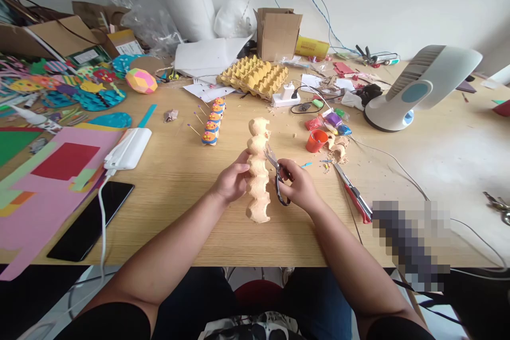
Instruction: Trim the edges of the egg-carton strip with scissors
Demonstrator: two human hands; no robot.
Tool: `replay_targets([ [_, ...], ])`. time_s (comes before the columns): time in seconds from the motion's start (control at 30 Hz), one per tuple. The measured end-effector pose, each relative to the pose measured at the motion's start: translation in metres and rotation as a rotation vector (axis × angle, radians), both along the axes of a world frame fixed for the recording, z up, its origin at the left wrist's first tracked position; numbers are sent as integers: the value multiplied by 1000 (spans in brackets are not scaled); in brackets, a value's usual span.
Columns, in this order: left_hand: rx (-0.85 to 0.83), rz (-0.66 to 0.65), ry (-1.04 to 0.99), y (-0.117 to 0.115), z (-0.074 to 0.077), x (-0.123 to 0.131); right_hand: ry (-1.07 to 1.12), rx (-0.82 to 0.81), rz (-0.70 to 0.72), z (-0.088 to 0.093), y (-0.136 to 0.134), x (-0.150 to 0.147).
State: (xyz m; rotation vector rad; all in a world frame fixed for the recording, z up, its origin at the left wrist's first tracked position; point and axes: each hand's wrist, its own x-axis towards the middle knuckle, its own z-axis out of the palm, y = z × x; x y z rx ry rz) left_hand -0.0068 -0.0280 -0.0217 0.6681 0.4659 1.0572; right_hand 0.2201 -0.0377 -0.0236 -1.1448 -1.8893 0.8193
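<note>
My left hand (231,180) grips the left side of a long tan strip of egg-carton cups (258,170), held lengthwise above the wooden table (179,164). My right hand (299,187) is closed in the handles of small scissors (275,171). Their blades point up and left and meet the strip's right edge near its middle.
A painted cup caterpillar (212,122), a yellow egg tray (253,75), a white power bank (128,147), a black phone (91,219), coloured paper (51,180), a red cup (316,141), a red-handled knife (354,194), a white fan (418,87) and a cardboard box (277,32) surround the work.
</note>
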Motion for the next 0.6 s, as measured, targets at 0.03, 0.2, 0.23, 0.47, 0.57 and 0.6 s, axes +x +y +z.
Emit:
replay_targets([
  [0.03,-6,-37,-1,-1,0,-1,-48,58,-11,0,1,2],
  [0.2,-36,-114,18,-2,1,-3,-258,285,-66,1,4,7],
  [0.23,-37,-123,21,-3,1,-3,-293,311,-81,1,5,7],
  [0.47,-39,-140,40,-2,2,-4,-482,415,-191,0,3,11],
  [0.57,-55,-142,37,-2,-2,-6,-569,453,-211,3,1,12],
  [0.6,-64,-138,32,-1,-3,-6,-595,465,-220,4,0,12],
])
